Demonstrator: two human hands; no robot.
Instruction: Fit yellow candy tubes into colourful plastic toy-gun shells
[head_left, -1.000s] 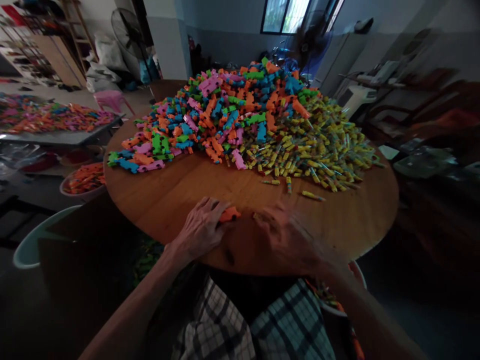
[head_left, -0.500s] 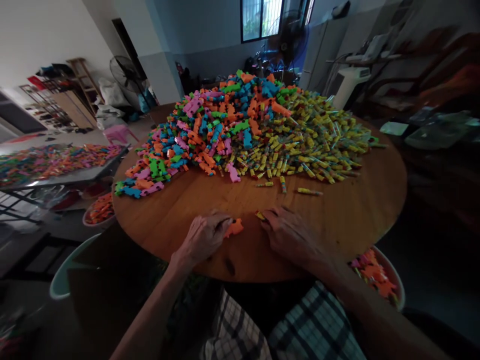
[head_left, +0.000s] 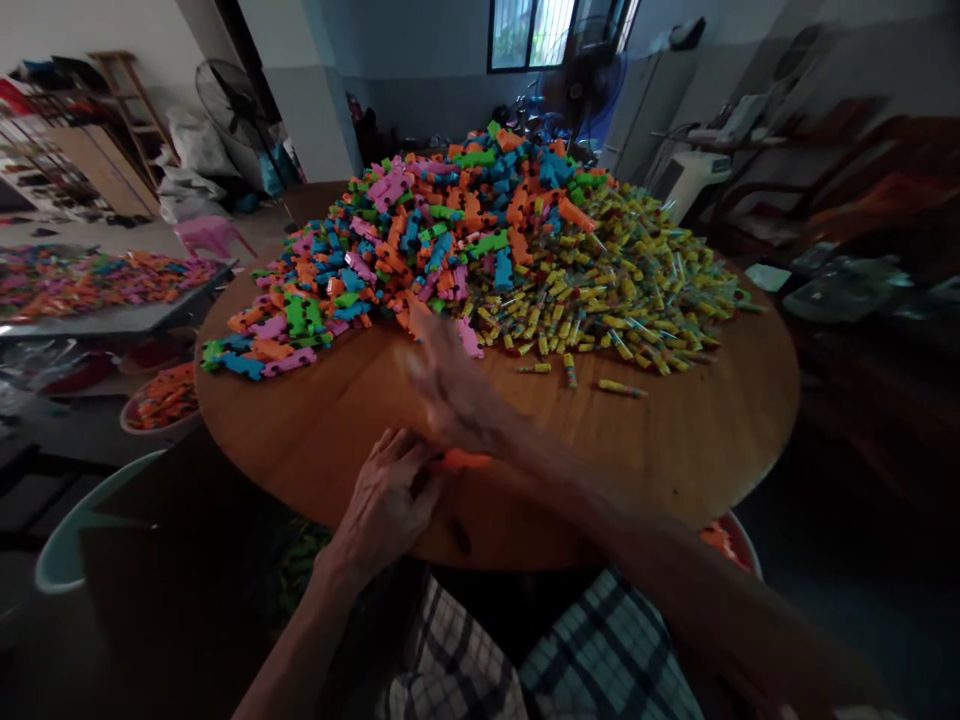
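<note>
R hand (head_left: 450, 385) now out toward pile (head_left: 465, 230); L hand (head_left: 390, 495) w/ orange piece (head_left: 465, 460).

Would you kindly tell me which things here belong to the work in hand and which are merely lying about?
In hand:
- left hand holding an orange plastic piece
- right hand, blurred, reaching toward the coloured piece pile
- yellow tube pile

Lying about:
- round wooden table
- side table of pieces
- bowls
- fan

right hand (head_left: 450, 385) motion-blurred — fingers indistinct, orange piece (head_left: 465, 460) half hidden beneath it, left hand (head_left: 386, 495) dim
</note>
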